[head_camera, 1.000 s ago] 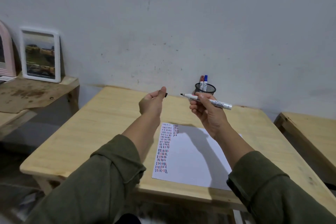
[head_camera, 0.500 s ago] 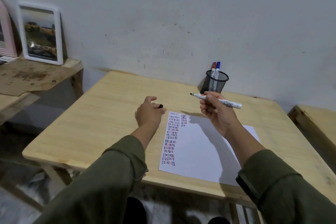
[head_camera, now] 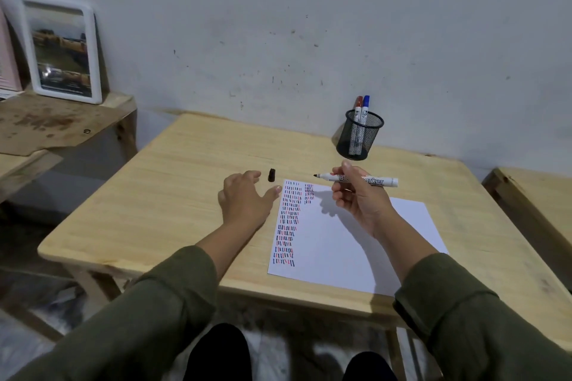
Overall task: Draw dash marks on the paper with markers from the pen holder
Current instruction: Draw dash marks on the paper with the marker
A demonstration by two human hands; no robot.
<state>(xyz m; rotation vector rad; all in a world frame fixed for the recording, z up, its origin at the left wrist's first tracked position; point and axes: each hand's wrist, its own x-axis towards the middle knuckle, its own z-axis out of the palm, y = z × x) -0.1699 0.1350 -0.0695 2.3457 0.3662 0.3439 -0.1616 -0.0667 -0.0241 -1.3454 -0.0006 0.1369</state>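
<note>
A white sheet of paper [head_camera: 346, 244] lies on the wooden table [head_camera: 173, 195], with columns of red, blue and black dashes down its left side. My right hand [head_camera: 359, 198] holds an uncapped black marker [head_camera: 356, 180] level above the paper's top edge, tip pointing left. The marker's black cap [head_camera: 271, 175] lies on the table just left of the paper. My left hand [head_camera: 247, 199] rests spread beside the cap, holding nothing. A black mesh pen holder [head_camera: 359, 139] at the table's back holds a red marker [head_camera: 358, 105] and a blue marker [head_camera: 366, 103].
A white-framed picture [head_camera: 62, 49] leans on the wall on a lower wooden shelf [head_camera: 55, 124] at the left. Another wooden table's edge [head_camera: 532, 195] shows at the right. The grey wall runs close behind the pen holder.
My left hand came down from mid-air to the table and let go of the black cap, which now lies there. My right hand lowered the marker toward the paper.
</note>
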